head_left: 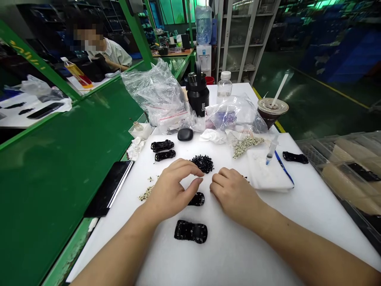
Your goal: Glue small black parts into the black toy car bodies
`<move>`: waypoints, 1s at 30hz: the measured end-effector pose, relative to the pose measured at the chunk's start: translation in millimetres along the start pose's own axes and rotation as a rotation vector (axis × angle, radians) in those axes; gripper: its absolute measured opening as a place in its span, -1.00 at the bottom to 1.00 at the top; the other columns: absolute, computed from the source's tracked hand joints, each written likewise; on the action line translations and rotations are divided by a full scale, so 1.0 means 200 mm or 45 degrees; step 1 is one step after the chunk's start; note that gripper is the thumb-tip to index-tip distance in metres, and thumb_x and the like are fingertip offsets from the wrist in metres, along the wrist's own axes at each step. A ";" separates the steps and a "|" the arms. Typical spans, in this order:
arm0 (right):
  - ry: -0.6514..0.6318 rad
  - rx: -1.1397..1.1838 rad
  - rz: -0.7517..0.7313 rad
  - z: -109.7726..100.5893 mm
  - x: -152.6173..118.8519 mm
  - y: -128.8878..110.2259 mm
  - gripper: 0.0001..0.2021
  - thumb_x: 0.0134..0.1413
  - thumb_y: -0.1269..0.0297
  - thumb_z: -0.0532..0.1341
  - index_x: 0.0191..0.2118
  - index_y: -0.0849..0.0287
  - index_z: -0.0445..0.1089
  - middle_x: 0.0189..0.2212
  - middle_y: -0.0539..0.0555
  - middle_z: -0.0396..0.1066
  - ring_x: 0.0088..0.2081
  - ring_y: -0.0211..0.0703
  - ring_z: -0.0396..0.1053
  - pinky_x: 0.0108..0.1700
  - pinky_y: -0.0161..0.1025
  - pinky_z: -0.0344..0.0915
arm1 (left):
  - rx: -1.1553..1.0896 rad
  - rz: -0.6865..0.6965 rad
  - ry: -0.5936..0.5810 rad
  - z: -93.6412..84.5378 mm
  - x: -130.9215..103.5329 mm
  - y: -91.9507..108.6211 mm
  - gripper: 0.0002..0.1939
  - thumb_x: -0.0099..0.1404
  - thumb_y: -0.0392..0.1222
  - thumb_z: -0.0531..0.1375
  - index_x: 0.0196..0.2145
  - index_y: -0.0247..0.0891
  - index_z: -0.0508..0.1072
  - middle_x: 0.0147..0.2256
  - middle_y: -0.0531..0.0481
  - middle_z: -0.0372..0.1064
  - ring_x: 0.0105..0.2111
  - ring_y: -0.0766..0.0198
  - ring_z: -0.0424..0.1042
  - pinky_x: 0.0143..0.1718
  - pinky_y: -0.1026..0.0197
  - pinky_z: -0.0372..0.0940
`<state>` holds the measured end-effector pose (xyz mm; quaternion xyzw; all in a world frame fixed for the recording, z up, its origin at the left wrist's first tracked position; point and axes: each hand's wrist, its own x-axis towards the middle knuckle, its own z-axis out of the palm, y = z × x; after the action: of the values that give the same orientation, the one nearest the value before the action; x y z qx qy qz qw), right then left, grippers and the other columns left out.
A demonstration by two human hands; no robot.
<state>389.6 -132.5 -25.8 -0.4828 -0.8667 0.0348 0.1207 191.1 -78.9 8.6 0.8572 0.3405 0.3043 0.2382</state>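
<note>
My left hand [172, 190] hovers over a black car-shaped piece [197, 199] and partly hides it. Its thumb and index finger curve toward each other with a small gap between the tips. My right hand [233, 194] is closed just to the right, fingers curled in; whatever they hold is hidden. Behind the hands lies a pile of small black parts [202, 163]. Nearer to me, a larger black car-shaped piece [191, 232] rests on the white table [238, 258]. Small pale parts [146, 193] lie beside my left hand.
Two black car-shaped pieces [162, 145] lie at the back left, another [295, 157] at the right. Around them are a tablet [111, 188], plastic bags [160, 95], a black bottle [198, 97], a drink cup [271, 111], a syringe [271, 151] and white cloth [268, 172]. A person [116, 53] sits back left.
</note>
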 end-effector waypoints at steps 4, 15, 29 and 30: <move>0.185 0.529 0.212 -0.06 -0.01 -0.02 -0.83 0.30 0.50 0.09 -0.29 0.24 0.38 -0.31 0.08 0.35 -0.24 -0.10 0.25 -0.20 -0.13 0.20 | -0.052 0.035 0.075 0.01 -0.02 0.03 -0.87 0.31 -0.33 0.20 -0.18 -0.21 0.49 -0.20 -0.03 0.45 -0.15 0.23 0.42 -0.09 0.16 0.33; 0.070 1.852 0.585 -0.13 -0.03 -0.04 -0.82 0.26 0.17 0.21 -0.31 0.17 0.42 -0.43 -0.05 0.29 -0.36 -0.25 0.19 -0.26 -0.23 0.15 | -0.160 0.304 0.104 0.05 -0.01 0.06 -0.79 0.24 -0.42 0.29 -0.17 -0.24 0.53 -0.25 -0.06 0.48 -0.26 0.29 0.47 -0.21 0.26 0.42; 0.144 1.584 0.459 -0.15 -0.05 -0.06 -0.83 0.20 0.31 0.19 -0.14 0.14 0.49 -0.24 0.02 0.46 -0.22 -0.18 0.36 -0.16 -0.21 0.30 | -0.873 -0.224 0.066 0.02 0.01 -0.02 -0.92 0.30 -0.19 0.29 -0.29 -0.08 0.62 -0.30 0.03 0.49 -0.26 0.33 0.44 -0.19 0.31 0.36; 0.131 1.434 0.407 -0.15 -0.06 -0.07 -0.85 0.18 0.34 0.20 -0.16 0.14 0.49 -0.26 0.01 0.45 -0.25 -0.19 0.36 -0.18 -0.22 0.30 | -0.969 -0.251 0.109 0.01 0.01 -0.02 -0.94 0.29 -0.16 0.31 -0.30 -0.07 0.62 -0.31 0.04 0.49 -0.26 0.34 0.43 -0.18 0.32 0.35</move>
<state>390.6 -151.4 3.4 -0.4702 -0.6241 0.4841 0.3938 191.0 -74.3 5.7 0.6574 0.2936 0.4201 0.5525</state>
